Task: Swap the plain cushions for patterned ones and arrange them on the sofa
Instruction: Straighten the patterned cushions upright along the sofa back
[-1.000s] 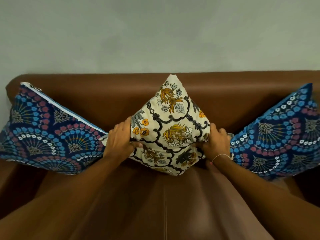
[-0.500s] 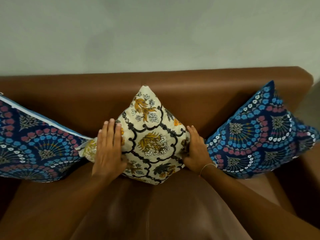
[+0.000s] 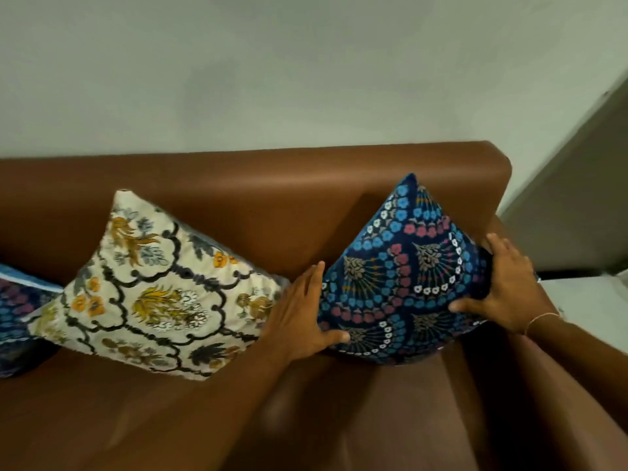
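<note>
**Both hands on the right blue cushion, corner-up at the sofa's right end**

Left hand point(image 3: 299, 317) is flat against the left edge of the blue cushion point(image 3: 401, 277): fingers straight and together pointing up along the side, thumb spread across the lower front face. Right hand point(image 3: 506, 283) mirrors it on the right edge: fingers splayed over the upper right side, thumb pressed onto the front near the lower right corner. Neither hand is closed into a fist; the cushion sits clamped between two open palms. Can't tell if it's lifted or resting, its bottom corner looks down at the seat.

Blue cushion: dark blue with blue and pink flower rings and fan motifs. Stands on a corner like a diamond, top corner against the backrest of the brown sofa point(image 3: 258, 185), just beside the right armrest.

Cream cushion point(image 3: 159, 294) with black scrollwork and yellow flowers sits mid-sofa, also on a corner, leaning on the backrest. Its right corner touches or sits just behind the left hand.

A second blue cushion point(image 3: 20, 311) is cut off at the left edge of view, its corner overlapping the cream one's left corner.

Thin bracelet point(image 3: 540, 319) on the right wrist. Pale wall point(image 3: 272, 69) behind the sofa.
</note>
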